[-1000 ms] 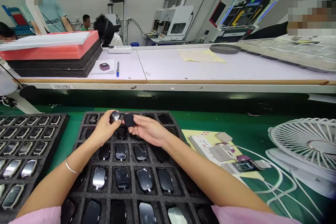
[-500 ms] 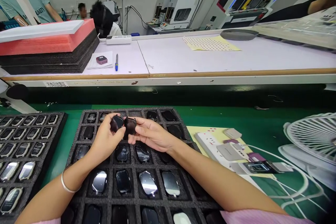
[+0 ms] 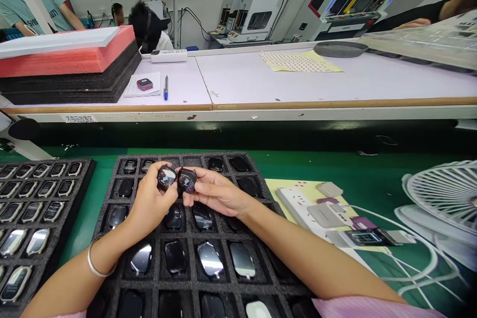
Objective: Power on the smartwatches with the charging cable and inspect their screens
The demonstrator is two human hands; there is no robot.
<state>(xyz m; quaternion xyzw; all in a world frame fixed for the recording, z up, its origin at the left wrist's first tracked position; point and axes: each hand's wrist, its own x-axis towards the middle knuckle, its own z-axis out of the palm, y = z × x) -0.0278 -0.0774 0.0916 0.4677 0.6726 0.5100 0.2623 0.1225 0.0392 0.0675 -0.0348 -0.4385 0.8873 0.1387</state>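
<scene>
Both my hands are up over the black foam tray (image 3: 112,278). My left hand (image 3: 149,203) pinches one little watch body (image 3: 166,177) with its screen lit. My right hand (image 3: 216,193) pinches another watch body (image 3: 187,180), and its screen glows too. The two are side by side, almost touching, just above the far rows of the tray. I think they could bump and scratch if I push them together. My grip is only fingertips, so one could slip and fall on the shiny watches (image 3: 208,261) in the pockets below.
</scene>
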